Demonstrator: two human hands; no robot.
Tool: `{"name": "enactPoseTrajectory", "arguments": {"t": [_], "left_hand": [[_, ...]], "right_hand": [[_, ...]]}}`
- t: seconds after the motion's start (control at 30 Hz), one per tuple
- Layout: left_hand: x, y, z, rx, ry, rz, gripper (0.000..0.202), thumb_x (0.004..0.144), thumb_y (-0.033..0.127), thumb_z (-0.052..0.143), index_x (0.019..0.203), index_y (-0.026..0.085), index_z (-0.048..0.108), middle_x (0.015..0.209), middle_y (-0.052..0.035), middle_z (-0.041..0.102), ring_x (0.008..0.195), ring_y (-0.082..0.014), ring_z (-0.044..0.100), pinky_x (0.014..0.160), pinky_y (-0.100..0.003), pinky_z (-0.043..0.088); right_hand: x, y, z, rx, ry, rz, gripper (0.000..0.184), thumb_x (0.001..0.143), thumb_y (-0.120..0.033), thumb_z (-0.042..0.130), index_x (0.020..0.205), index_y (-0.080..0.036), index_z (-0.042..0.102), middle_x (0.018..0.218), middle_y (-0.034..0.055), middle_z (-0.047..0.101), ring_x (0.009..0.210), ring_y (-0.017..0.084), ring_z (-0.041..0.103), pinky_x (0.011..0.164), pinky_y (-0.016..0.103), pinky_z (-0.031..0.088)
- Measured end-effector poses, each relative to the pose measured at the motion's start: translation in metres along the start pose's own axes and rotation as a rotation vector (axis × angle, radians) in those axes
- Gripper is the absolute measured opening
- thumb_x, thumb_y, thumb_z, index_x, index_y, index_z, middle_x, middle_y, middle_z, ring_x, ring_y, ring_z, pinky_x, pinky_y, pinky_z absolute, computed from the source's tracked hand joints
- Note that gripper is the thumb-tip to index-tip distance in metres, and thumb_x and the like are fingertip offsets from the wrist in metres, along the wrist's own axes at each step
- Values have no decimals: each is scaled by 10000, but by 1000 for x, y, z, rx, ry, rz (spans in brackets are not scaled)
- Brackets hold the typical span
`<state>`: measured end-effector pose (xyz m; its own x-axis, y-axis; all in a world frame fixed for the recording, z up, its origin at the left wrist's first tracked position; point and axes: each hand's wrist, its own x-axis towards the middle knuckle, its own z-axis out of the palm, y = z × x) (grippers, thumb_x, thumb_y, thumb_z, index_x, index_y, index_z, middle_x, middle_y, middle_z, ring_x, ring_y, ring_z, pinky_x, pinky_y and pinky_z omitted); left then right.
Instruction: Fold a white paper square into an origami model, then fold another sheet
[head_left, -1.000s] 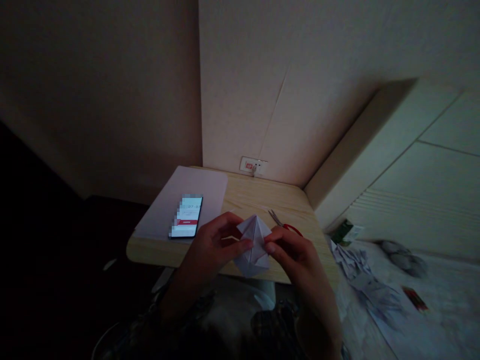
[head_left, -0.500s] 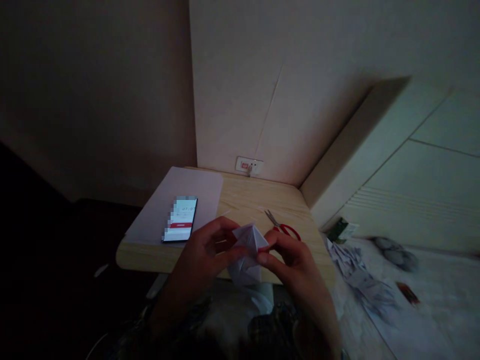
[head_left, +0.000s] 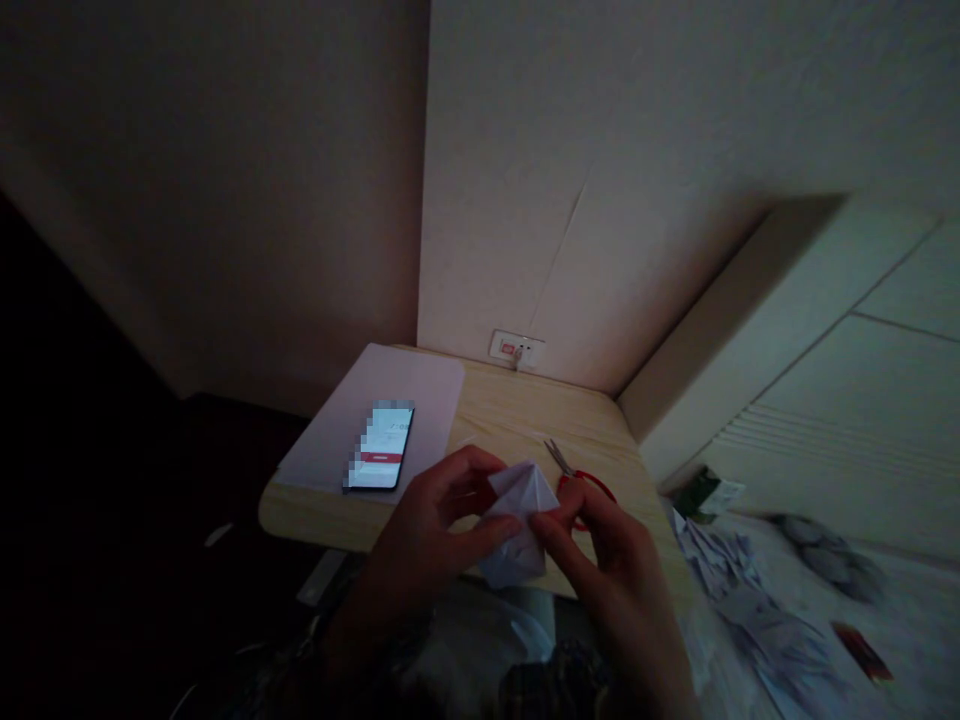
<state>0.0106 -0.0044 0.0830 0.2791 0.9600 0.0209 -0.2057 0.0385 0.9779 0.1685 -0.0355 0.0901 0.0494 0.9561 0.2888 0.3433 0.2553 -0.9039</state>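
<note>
Between my two hands is a piece of folded white paper (head_left: pixel 516 555), with a pointed top and several creases, held above the table's near edge. My left hand (head_left: pixel 442 525) is closed on its left side, thumb across the front face and fingers behind. At the right edge, my right hand (head_left: pixel 600 535) pinches the paper between thumb and forefinger. Just beyond the right hand lie red-handled scissors (head_left: pixel 559 458), blades apart and pointing away; the hand partly covers their handles.
On the wooden table (head_left: pixel 525 410) a lit phone (head_left: pixel 382 450) rests on a stack of white sheets (head_left: pixel 341 415). A wall socket (head_left: pixel 517 348) with a plug is behind. To the right, crumpled papers (head_left: pixel 780 640) and a dark grey object (head_left: pixel 825 555) lie on a pale surface.
The whole scene sits further right and slightly lower in view, as the camera has turned. Both hands still hold the folded paper, and the right fingers have shifted a little at its edge.
</note>
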Motion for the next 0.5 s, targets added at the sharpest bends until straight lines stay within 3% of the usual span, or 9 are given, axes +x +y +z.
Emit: {"name": "enactPoseTrajectory", "arguments": {"t": [0.17,0.27,0.5], "left_hand": [[-1,-1,-1,-21,102,0,221,639,175,754,792,203,597,719,36,645,705,-134,646,676,-228,528],[2,-5,-3,-26,86,30,223,636,187,761,785,210,597,689,41,637,686,-140,643,650,-228,522],[-2,-3,1,-9,106,16,257,629,197,773,830,233,616,748,21,667,724,-158,651,646,-224,504]], "right_hand": [[3,2,4,0,-23,14,193,793,-332,668,650,-218,605,625,-4,595,628,161,540,598,279,420],[4,5,6,31,-88,25,145,796,-321,667,699,-219,631,666,1,630,656,162,567,626,281,442],[2,-3,6,8,-58,37,290,809,-392,648,599,-210,564,601,-16,573,609,139,531,600,270,428]]}}
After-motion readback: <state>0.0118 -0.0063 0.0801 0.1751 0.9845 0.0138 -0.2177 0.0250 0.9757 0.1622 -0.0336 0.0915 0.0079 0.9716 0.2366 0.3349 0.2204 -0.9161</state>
